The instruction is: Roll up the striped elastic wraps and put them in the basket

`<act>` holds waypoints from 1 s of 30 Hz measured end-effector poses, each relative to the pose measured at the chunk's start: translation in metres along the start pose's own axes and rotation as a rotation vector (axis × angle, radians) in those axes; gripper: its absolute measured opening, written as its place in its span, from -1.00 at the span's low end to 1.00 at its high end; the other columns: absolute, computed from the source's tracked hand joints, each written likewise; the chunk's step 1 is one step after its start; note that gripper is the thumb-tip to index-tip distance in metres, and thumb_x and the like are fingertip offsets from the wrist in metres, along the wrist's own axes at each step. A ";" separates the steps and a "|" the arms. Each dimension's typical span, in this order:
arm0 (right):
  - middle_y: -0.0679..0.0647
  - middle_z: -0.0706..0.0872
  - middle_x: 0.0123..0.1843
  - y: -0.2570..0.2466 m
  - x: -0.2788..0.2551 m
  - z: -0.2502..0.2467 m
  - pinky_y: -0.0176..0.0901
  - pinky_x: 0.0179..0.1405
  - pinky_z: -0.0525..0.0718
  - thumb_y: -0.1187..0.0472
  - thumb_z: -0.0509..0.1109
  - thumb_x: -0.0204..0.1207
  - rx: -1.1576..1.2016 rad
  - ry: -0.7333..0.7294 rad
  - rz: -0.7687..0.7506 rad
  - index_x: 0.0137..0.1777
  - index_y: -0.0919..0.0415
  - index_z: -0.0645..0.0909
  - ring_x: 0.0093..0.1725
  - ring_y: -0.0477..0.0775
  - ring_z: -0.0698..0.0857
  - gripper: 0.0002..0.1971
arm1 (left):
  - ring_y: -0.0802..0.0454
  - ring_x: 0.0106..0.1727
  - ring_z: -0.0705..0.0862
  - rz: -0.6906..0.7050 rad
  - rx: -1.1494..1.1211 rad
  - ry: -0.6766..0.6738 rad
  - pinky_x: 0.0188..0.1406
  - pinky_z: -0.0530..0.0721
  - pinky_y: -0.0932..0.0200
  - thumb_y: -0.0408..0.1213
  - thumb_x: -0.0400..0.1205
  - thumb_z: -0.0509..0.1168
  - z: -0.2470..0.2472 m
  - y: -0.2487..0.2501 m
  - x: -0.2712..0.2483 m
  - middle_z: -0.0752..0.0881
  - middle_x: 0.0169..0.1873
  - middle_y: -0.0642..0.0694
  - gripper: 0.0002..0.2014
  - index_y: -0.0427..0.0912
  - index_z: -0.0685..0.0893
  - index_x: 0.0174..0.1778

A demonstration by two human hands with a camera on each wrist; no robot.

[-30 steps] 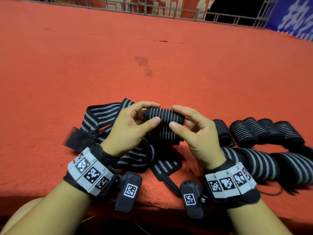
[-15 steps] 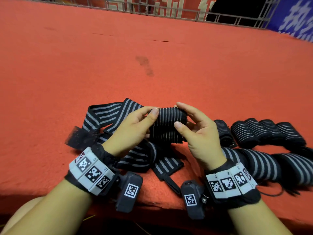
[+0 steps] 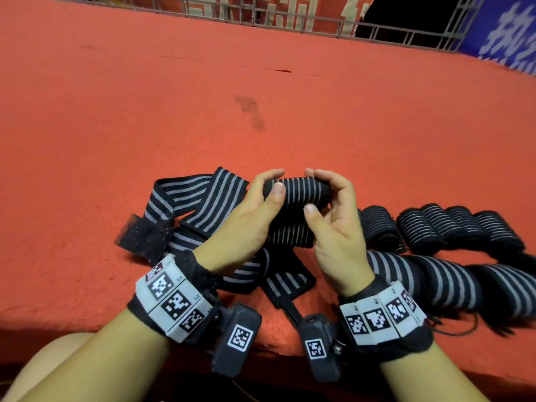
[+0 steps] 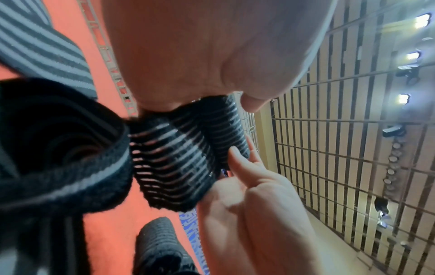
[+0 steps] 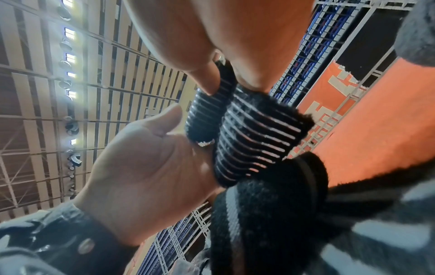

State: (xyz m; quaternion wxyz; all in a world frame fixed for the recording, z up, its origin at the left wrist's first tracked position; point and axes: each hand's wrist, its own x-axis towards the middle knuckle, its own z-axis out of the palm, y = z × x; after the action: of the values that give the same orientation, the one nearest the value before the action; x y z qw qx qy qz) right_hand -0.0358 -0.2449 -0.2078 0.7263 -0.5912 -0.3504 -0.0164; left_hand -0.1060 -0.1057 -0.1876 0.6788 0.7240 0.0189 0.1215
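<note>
Both hands are curled round one roll (image 3: 295,195), held above the red tabletop (image 3: 145,117): left hand (image 3: 246,224) at its left end, right hand (image 3: 333,224) at its right. Its loose tail (image 3: 203,198) is draped leftward; finished rolls (image 3: 452,224) are lined up nearby, right.

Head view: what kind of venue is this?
Probably a sports hall or arena: a broad red carpeted platform, metal railing with banners behind it, and a high slatted ceiling with rows of lights in the wrist views.
</note>
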 end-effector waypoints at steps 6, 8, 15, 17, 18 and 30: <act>0.06 0.65 0.44 -0.007 0.003 -0.009 0.06 0.45 0.59 0.56 0.33 0.44 -0.064 -0.066 0.016 0.37 0.00 0.55 0.45 0.03 0.63 -0.42 | -0.16 0.22 0.75 0.024 0.038 0.045 0.15 0.78 0.00 -0.25 0.78 0.25 -0.010 0.002 0.000 0.72 0.22 -0.25 -0.71 -0.03 0.57 0.42; -0.09 0.69 0.38 -0.010 0.003 -0.010 -0.14 0.20 0.69 0.41 0.42 0.44 -0.075 -0.073 0.091 0.32 -0.07 0.61 0.28 -0.11 0.72 -0.50 | -0.10 0.14 0.76 0.041 0.008 0.049 0.08 0.80 0.05 -0.44 0.74 0.25 -0.013 0.005 -0.001 0.69 0.22 -0.32 -0.68 -0.09 0.59 0.40; -0.14 0.79 -0.05 -0.009 0.006 -0.012 0.37 -0.30 0.76 -0.13 0.53 0.47 -0.140 0.000 0.272 0.25 -0.07 0.70 -0.25 0.14 0.71 -0.62 | 0.02 0.13 0.72 0.111 0.048 0.026 0.09 0.77 0.08 -0.65 0.61 0.34 -0.015 0.005 -0.002 0.68 0.16 -0.13 -0.64 -0.17 0.62 0.23; -0.09 0.80 0.02 -0.009 0.006 -0.014 0.13 -0.22 0.77 0.03 0.56 0.51 -0.109 -0.011 0.245 0.24 -0.02 0.71 -0.14 0.12 0.77 -0.69 | 0.08 -0.01 0.75 0.087 0.016 0.026 -0.03 0.78 0.13 -0.61 0.59 0.39 -0.015 0.005 -0.002 0.70 0.11 -0.09 -0.66 -0.15 0.62 0.18; -0.06 0.80 0.06 -0.010 0.006 -0.015 0.13 -0.12 0.78 0.10 0.55 0.51 -0.095 -0.025 0.228 0.23 -0.01 0.72 -0.05 0.10 0.79 -0.71 | 0.10 -0.09 0.76 0.062 -0.021 0.036 -0.13 0.77 0.14 -0.52 0.61 0.42 -0.014 0.006 -0.001 0.71 0.06 -0.08 -0.71 -0.13 0.63 0.18; 0.13 0.66 0.32 -0.012 0.007 -0.014 -0.18 -0.07 0.74 0.43 0.53 0.52 -0.067 0.015 0.312 0.41 0.06 0.53 -0.03 -0.04 0.83 -0.48 | -0.04 -0.09 0.77 -0.003 -0.152 0.101 -0.09 0.82 -0.09 -0.30 0.59 0.47 -0.019 -0.001 0.007 0.77 -0.17 -0.05 -0.81 -0.14 0.68 0.09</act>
State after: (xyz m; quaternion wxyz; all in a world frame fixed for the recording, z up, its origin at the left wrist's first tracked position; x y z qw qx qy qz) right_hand -0.0291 -0.2575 -0.1940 0.7024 -0.6622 -0.2481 0.0804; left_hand -0.1031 -0.0855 -0.1861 0.7301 0.6633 0.0446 0.1581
